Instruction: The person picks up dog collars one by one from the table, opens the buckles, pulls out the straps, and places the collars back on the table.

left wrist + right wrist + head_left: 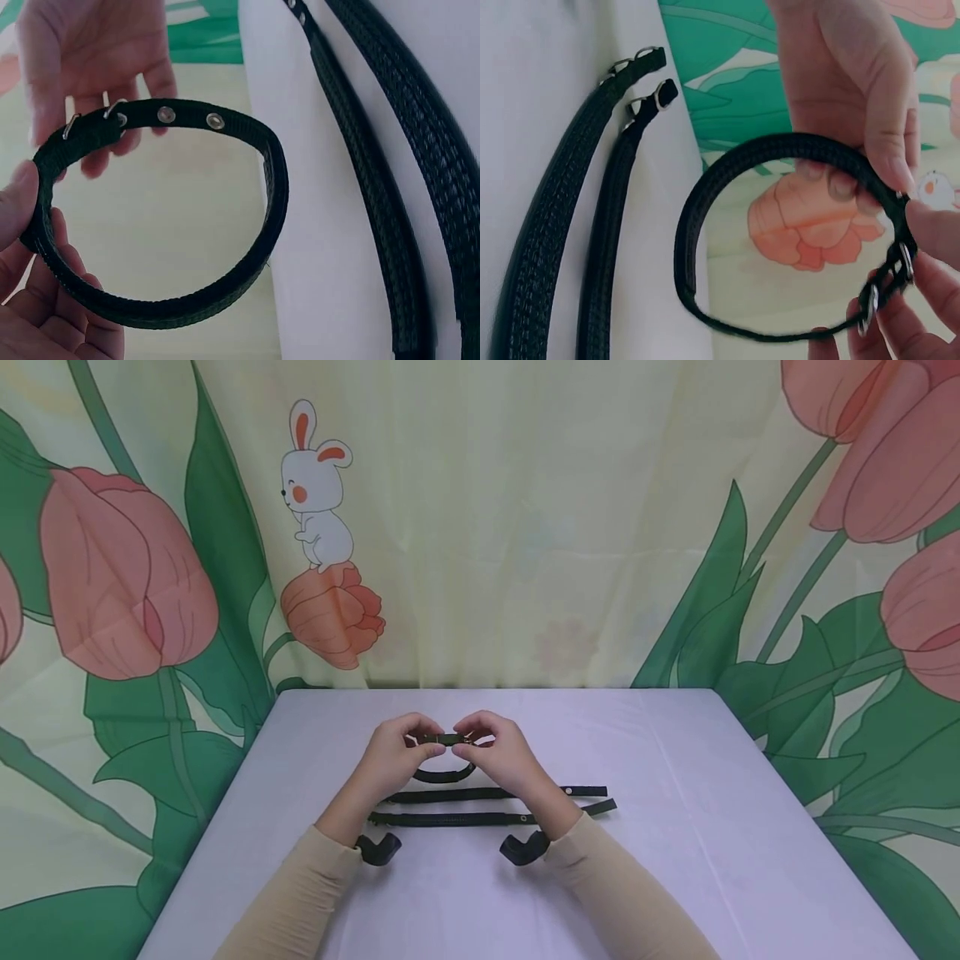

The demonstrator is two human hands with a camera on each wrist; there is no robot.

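A dark collar (444, 777), fastened into a loop, is held up above the table between both hands. My left hand (397, 745) pinches it at its left end with thumb and fingers. On the other side, my right hand (498, 747) pinches the buckle end. Metal eyelets (166, 115) and rings show along the band in the left wrist view. From the right wrist view, the collar (686, 232) hangs as a round loop, with a metal ring (868, 307) by the right fingers. The fingers partly hide the buckle.
Two more dark collars lie stretched out side by side on the white-covered table: a farther one (450, 795) and a nearer one (450, 819). My forearms pass over parts of them. Behind the table hangs a curtain (525, 527) printed with tulips and a rabbit.
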